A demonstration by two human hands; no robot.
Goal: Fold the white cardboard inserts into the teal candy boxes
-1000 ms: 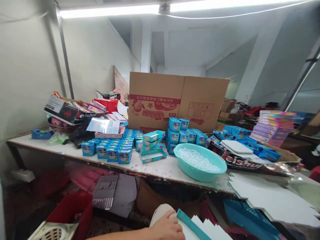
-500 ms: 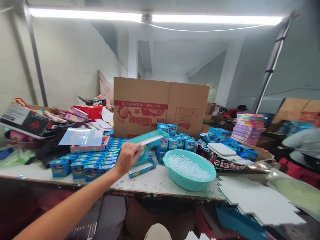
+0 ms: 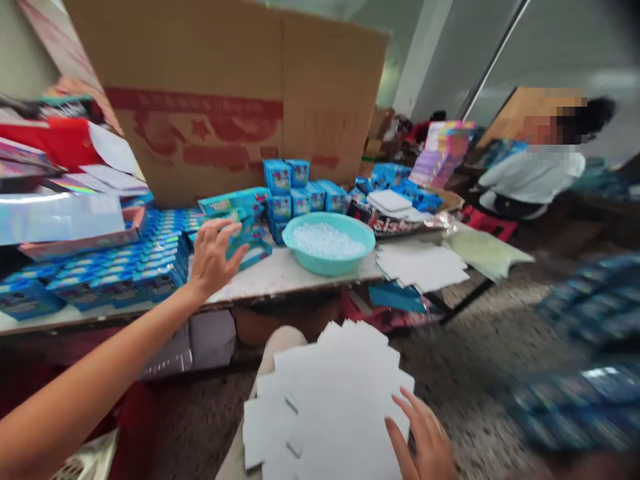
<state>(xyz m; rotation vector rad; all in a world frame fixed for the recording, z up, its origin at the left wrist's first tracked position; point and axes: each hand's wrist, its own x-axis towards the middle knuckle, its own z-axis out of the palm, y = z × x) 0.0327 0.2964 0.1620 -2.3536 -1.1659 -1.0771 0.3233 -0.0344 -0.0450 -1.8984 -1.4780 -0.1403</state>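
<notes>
My left hand [image 3: 214,255] is raised over the table's front part, fingers spread, with nothing in it. Just behind it lie stacked blue display trays [image 3: 239,202], partly hidden by the hand. On my lap rests a pile of flat white card blanks [image 3: 335,393] with notched edges. Over the right side of that pile is my right hand [image 3: 423,437], fingers apart, at or just above the top sheet. Rows of small blue boxes [image 3: 117,270] stand left of my left hand. A turquoise basin [image 3: 327,263] of small white pieces sits to its right.
A large cardboard sheet [image 3: 210,127] stands behind the table, with more blue boxes [image 3: 300,193] stacked before it. More white blanks [image 3: 423,267] lie at the table's right end. A co-worker in a white top [image 3: 533,173] sits beyond. Blue packs [image 3: 575,400] are blurred at lower right.
My left hand rose from my lap carrying a blue tray to the stack, then let it go and drew back. The view swung down and right, bringing my right hand into sight.
</notes>
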